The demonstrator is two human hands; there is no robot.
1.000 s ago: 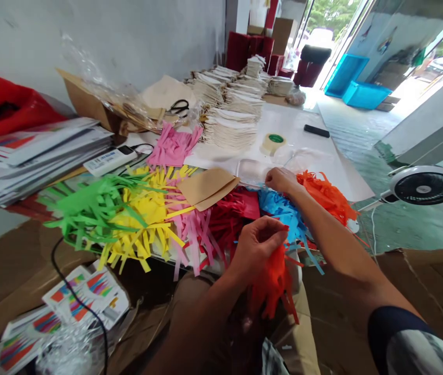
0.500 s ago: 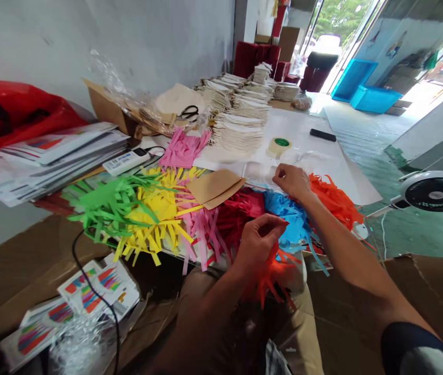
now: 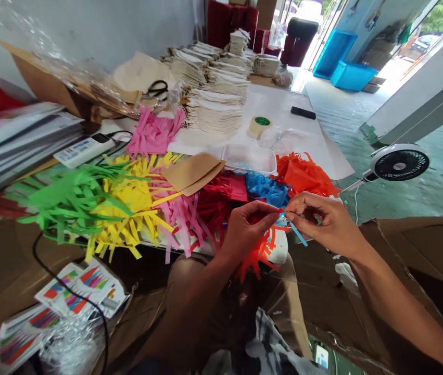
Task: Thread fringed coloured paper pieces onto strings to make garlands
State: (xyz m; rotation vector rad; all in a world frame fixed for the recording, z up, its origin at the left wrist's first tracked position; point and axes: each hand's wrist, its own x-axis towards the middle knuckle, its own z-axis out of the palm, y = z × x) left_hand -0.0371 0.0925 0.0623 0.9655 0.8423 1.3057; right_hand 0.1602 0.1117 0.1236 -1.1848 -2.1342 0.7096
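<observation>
In the head view my left hand [image 3: 252, 224] is closed in a pinch on the twisted top of an orange-red paper tassel [image 3: 258, 255], whose cut strips hang below the fingers. My right hand [image 3: 318, 216] meets it at the fingertips, pinched at the same tip; what it holds is too small to make out. Behind the hands lie a clear plastic tray [image 3: 248, 159], blue fringed paper [image 3: 268, 187] and a pile of orange-red fringed paper [image 3: 303, 174]. Dark red fringe [image 3: 221, 195] is to the left of the blue, under the edge of a brown paper piece [image 3: 193, 172].
Green [image 3: 73, 200], yellow [image 3: 127, 200] and pink tassels [image 3: 156, 130] spread leftward. Stacked off-white bundles [image 3: 215, 112], a tape roll [image 3: 260, 126], scissors [image 3: 156, 89] and a black phone-like object [image 3: 303, 112] are on the table. A fan [image 3: 401, 162] stands right; printed cards [image 3: 83, 286] lie below left.
My right hand has come from the clear plastic tray back to my left hand, and their fingertips now meet at the tassel's top. The camera view has shifted right and down.
</observation>
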